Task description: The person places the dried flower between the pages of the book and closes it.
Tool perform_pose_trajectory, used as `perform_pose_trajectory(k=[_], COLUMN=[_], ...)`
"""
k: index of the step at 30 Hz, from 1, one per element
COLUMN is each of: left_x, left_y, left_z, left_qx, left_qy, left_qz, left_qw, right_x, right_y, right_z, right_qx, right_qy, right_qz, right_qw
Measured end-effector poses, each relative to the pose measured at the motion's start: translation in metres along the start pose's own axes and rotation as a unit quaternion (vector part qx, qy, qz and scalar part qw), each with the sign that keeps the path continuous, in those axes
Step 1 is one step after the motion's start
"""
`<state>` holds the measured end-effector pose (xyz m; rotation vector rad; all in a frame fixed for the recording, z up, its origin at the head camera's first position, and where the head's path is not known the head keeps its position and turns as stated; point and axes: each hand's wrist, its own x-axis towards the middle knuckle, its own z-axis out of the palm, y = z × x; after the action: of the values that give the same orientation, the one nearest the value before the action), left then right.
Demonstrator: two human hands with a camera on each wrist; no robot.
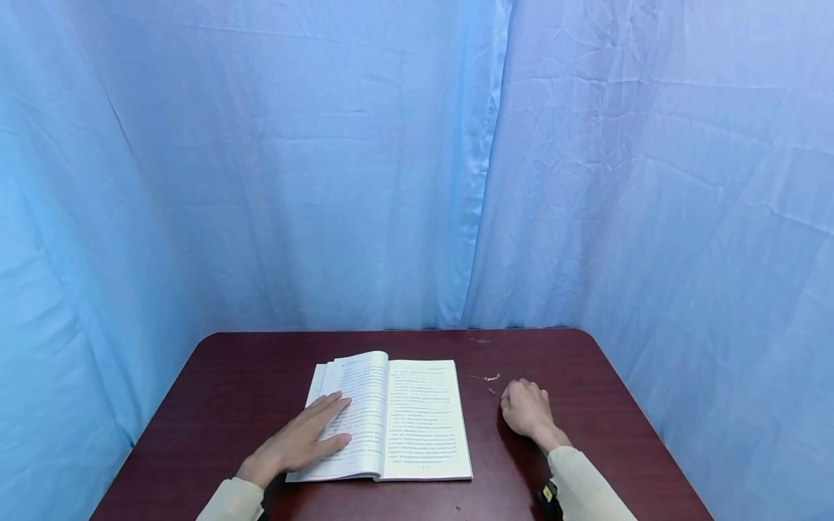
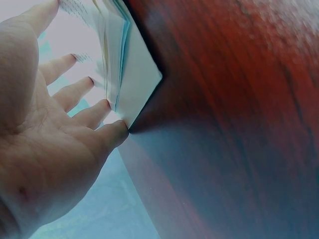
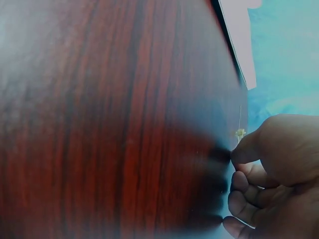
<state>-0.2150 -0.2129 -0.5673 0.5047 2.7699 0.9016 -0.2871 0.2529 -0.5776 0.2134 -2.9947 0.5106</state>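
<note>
An open book lies on the table, printed pages facing up. My left hand rests on its left page with fingers spread; in the left wrist view the left hand has its fingertips along the page edges, near a cover corner. To the right of the book, my right hand is low at the tabletop with curled fingers. Beside its thumb is a small dried flower sprig, pale with a thin stem. I cannot tell whether thumb and forefinger pinch a piece of it.
The dark red-brown wooden table has rounded far corners. Light blue curtains hang behind it and along both sides. A small dark device with a yellow mark sits at the right wrist. A faint smudge lies near the table's back edge.
</note>
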Motion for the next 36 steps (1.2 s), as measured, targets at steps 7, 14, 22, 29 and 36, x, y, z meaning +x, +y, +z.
perform_pose_trajectory(k=[7, 14, 22, 29, 36], left_x=[0.000, 0.001, 0.001, 0.001, 0.001], left_y=[0.000, 0.000, -0.002, -0.003, -0.002], left_z=[0.001, 0.002, 0.002, 0.003, 0.003], left_qx=[0.000, 0.000, 0.003, 0.001, -0.008], left_qy=[0.001, -0.001, 0.003, 0.005, 0.002], left_qz=[-0.002, -0.006, 0.004, -0.001, -0.007], left_qw=[1.0000, 1.0000, 1.0000, 1.0000, 0.9999], right_x=[-0.002, -0.006, -0.011, -0.011, -0.010], right_y=[-0.002, 0.001, -0.026, -0.078, -0.118], right_z=[0.000, 0.003, 0.003, 0.007, 0.019], right_qx=[-0.020, 0.018, 0.082, 0.100, 0.136], right_qy=[-0.008, -0.005, 0.016, -0.004, -0.006], right_qz=[-0.011, -0.007, -0.046, -0.082, -0.111], right_qw=[1.000, 1.000, 0.995, 0.992, 0.984])
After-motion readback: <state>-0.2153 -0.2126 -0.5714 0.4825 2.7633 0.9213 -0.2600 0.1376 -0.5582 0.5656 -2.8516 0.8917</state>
